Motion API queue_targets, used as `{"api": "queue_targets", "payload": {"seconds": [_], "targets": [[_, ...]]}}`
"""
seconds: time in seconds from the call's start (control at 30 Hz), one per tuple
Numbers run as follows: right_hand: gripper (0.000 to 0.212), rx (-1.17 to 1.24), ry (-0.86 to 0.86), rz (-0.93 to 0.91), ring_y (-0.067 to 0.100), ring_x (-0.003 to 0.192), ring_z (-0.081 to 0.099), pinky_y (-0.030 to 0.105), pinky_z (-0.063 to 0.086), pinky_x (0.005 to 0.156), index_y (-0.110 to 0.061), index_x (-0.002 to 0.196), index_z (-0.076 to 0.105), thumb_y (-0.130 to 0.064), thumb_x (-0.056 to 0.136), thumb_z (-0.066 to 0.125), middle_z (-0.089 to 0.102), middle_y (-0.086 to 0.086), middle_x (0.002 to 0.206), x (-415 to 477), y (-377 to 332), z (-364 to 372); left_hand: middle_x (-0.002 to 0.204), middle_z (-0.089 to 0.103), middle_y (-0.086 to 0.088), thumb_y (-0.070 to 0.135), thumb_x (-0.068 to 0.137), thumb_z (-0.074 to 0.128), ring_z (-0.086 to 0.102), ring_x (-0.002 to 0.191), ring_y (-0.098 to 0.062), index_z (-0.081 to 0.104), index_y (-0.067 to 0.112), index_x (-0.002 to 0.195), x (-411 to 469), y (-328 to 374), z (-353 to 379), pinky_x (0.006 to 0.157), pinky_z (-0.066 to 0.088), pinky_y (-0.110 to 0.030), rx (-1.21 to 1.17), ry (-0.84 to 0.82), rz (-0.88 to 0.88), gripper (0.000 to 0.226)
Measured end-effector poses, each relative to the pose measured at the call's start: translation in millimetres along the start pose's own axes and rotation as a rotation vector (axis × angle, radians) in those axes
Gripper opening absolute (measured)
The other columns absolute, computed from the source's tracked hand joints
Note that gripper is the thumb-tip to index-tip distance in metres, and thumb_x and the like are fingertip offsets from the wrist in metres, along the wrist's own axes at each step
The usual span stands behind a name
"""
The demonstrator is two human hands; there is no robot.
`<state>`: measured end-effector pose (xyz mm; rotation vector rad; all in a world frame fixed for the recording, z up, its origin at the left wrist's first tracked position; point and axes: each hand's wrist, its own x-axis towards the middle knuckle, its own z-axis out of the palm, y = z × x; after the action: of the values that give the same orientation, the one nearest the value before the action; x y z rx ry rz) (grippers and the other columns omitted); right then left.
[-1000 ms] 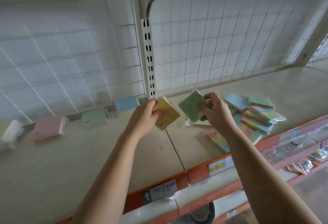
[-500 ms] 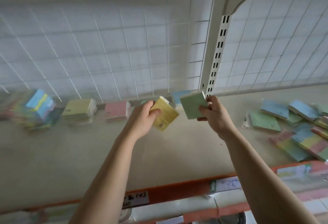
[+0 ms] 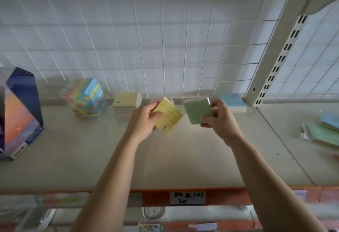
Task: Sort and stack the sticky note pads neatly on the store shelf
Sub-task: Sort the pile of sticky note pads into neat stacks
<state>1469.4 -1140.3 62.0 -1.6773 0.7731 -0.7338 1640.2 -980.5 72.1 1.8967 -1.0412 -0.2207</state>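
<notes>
Illumination is dim, soft and even. Wide-angle distortion bends the wire grid [image 3: 165, 48] at the edges. Slight blur softens detail throughout.

The slotted upright [image 3: 280, 57] looks like smooth, off-white painted metal. Left of it, the wire grid [image 3: 146, 48] is white-coated, and the green pad [image 3: 197, 110] is paper under glinting clear film. Below it, the shelf board [image 3: 183, 158] is matt beige. Far left of it, the box [image 3: 20, 114] is glossy printed card.

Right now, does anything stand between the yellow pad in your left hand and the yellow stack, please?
Nothing visible does: the left hand holds the yellow pad just right of the yellow stack, over bare shelf.
</notes>
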Motion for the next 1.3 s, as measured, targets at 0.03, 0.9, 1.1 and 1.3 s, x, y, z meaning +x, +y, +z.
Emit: {"api": "queue_targets", "payload": {"seconds": [0.03,0.9,1.1,1.3], "targets": [[0.03,0.004,-0.009,0.001,0.036,0.089,0.066,0.043,0.059,0.07,-0.02,0.086,0.046,0.007,0.076,0.055,0.062,0.022,0.099,0,-1,8,0.09,0.063,0.003,0.012,0.091,0.06,0.057,0.053,-0.013,0.061,0.023,0.122,0,-6,-7,0.047,0.045,-0.013,-0.019,0.022,-0.009,0.033],[0.029,-0.015,-0.052,0.004,0.031,0.083,0.068,0.04,0.059,0.073,-0.021,0.091,0.048,0.006,0.08,0.054,0.067,0.02,0.091,3,-16,95,0.063,0.047,0.012,0.017,0.076,0.075,0.042,0.057,-0.009,0.064,0.015,0.078,60,-74,-90,0.053,0.032,-0.013,0.048,0.316,-0.026,0.012],[0.031,-0.022,-0.04,0.005,0.029,0.078,0.068,0.041,0.059,0.074,-0.022,0.091,0.049,0.006,0.08,0.054,0.068,0.016,0.086,5,-14,92,0.086,0.063,-0.007,0.009,0.082,0.067,0.048,0.068,-0.015,0.068,0.012,0.085,68,-87,-76,0.067,0.035,-0.026,0.202,0.312,-0.044,0.004],[0.029,-0.015,-0.031,0.003,0.032,0.081,0.068,0.039,0.059,0.074,-0.021,0.091,0.048,0.005,0.08,0.055,0.068,0.02,0.091,7,-17,92,0.087,0.068,-0.01,0.008,0.083,0.061,0.059,0.083,-0.032,0.071,0.012,0.084,71,-94,-73,0.073,0.044,-0.034,0.366,0.298,0.019,0.01]]}}
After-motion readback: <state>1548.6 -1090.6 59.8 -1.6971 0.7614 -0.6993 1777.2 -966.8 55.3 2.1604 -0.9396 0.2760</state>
